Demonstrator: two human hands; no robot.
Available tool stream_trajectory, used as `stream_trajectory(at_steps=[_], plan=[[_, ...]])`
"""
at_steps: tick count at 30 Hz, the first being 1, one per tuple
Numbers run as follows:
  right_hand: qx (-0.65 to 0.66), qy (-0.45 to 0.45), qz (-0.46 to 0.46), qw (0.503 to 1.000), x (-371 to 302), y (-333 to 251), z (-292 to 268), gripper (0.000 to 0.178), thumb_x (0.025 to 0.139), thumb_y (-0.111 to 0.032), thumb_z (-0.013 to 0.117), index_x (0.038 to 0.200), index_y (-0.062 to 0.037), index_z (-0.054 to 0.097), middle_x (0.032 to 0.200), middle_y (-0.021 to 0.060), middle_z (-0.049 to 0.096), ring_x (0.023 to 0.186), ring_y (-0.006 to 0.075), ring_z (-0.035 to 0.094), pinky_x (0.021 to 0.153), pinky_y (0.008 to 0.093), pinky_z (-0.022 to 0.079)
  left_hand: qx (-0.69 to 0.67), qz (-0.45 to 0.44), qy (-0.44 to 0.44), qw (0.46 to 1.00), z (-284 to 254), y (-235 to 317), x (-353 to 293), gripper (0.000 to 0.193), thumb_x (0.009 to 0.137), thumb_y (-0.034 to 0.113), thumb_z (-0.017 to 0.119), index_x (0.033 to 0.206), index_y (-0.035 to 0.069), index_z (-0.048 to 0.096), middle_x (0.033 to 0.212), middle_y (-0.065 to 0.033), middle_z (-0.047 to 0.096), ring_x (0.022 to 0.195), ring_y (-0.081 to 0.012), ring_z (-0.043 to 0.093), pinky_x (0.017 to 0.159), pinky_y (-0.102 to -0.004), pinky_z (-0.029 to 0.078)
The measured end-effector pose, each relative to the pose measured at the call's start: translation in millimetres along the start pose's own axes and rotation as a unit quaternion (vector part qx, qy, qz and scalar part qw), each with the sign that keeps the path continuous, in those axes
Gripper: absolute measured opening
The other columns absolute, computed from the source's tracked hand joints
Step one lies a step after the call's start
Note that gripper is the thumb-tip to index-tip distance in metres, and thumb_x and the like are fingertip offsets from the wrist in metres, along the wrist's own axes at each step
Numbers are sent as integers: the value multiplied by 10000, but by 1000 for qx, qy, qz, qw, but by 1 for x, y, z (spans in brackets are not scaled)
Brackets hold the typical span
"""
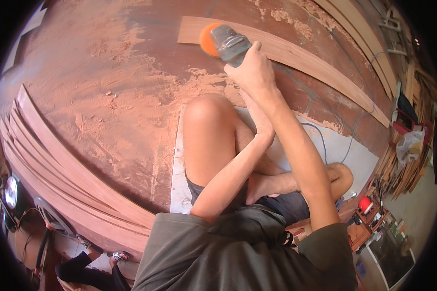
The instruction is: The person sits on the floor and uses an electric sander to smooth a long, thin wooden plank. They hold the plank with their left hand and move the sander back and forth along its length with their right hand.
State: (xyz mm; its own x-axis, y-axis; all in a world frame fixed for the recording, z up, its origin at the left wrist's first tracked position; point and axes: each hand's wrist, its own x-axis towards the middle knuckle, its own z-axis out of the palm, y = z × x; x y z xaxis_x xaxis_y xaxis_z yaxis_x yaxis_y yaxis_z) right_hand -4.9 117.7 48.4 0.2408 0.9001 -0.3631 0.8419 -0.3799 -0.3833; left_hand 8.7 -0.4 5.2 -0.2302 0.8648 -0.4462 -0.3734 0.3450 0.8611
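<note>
On the floor [155, 80], far side of the knees, one pale board [306, 58] lay under the sander [229, 44]. Right hand [257, 70] was wrapped round the sander's body. Left hand [252, 106] was tucked at the right wrist; fingers hidden, couldn't tell their state. Orange disc [209, 40] sat over the board's left end, blurred, so probably spinning; contact not confirmed.

Progress, my read: partway. Work was at the left end; the long stretch to the right had no tool on it. Couldn't tell from the finish which parts were done. Heavy dust [114, 119] suggested plenty of sanding done. More boards stood by: a stack on the left [73, 165], a few upper right [359, 36]. No telling which were finished.

In the way: cord [354, 133] looked to cross the board's right end, worth watching. Raised left knee was near. Scrap wood [398, 169] and a plastic bag [410, 145] well off right. Someone's leg [80, 271] lower left, well apart.
</note>
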Motion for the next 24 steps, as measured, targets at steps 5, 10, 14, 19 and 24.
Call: stream_trajectory(at_steps=[5, 10, 14, 19, 24], plan=[[-6, 29, -46, 998, 20, -23, 6, 654, 715, -243, 793, 1134, 136, 464, 969, 332, 692, 926, 454, 716, 856, 481, 592, -27, 4, -3, 1000, -12, 15, 33, 700, 1005, 303, 615, 1518, -29, 272, 1476, -225, 430, 1368, -324, 423, 1134, -392, 315], [-30, 37, -75, 996, 48, -38, -1, 704, 704, -255, 794, 1156, 172, 463, 970, 336, 692, 939, 445, 720, 860, 466, 594, -66, -47, 70, 994, 4, 27, 42, 607, 987, 263, 642, 1460, 11, 356, 1372, -152, 507, 1274, -239, 481, 1074, -338, 373], [-37, 5, -111, 993, 40, -46, 10, 684, 711, -243, 791, 1150, 167, 464, 959, 328, 693, 919, 441, 722, 854, 463, 595, -60, -30, 79, 995, 2, 11, 35, 748, 989, 320, 642, 1533, -7, 246, 1493, -204, 407, 1382, -310, 397, 1140, -384, 314], [-28, 12, -135, 990, 47, -51, 4, 706, 705, -245, 763, 1154, 207, 461, 923, 343, 694, 893, 445, 727, 809, 450, 600, -76, -35, 69, 994, 4, 26, 29, 791, 981, 336, 644, 1558, -2, 221, 1502, -220, 382, 1387, -329, 384, 1153, -403, 303], [-22, 41, -148, 988, 54, -49, 11, 726, 700, -256, 754, 1148, 236, 464, 902, 347, 697, 884, 447, 729, 786, 446, 604, -18, -23, 57, 998, 5, 15, 27, 871, 970, 355, 657, 1582, -15, 159, 1576, -246, 286, 1449, -360, 319, 1186, -418, 248]])
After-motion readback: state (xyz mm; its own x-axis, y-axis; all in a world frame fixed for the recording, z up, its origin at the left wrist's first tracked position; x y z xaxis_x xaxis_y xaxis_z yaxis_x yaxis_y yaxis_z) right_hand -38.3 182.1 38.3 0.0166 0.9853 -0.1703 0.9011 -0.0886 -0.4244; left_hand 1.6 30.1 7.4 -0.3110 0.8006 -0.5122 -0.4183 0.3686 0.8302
